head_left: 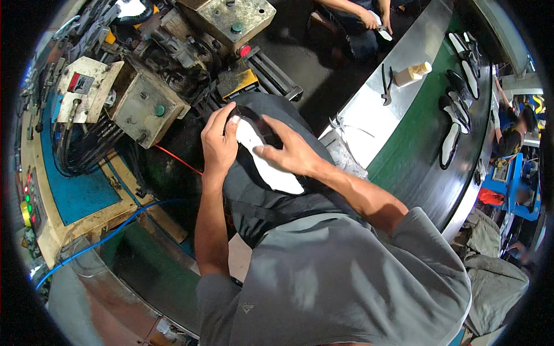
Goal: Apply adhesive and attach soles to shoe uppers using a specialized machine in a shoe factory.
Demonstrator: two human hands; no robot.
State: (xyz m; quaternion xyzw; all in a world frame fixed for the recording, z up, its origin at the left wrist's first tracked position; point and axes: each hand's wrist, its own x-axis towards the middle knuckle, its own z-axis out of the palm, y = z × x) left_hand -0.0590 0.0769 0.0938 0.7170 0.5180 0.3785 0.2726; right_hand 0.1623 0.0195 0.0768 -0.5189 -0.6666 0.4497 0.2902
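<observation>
A black shoe with a white underside [266,166] lies bottom up over my lap, its narrow part pointing away from me. My left hand [219,140] grips the far end from the left, with the thumb tip pressed on the white edge. From the right, my right hand [290,149] holds the shoe's middle. Its thumb lies across the white underside and its fingers reach over the far black side. Most of the black upper is hidden beneath the underside and in shadow against my dark trousers.
Machinery with a grey control box [147,109] and hoses fills the left. At the right, a metal ledge [369,106] carries pincers [386,86] and a cream bottle [412,74]. Several shoes [450,141] lie on the green belt [398,164]. Another person's hands [372,22] hold a white piece at the top.
</observation>
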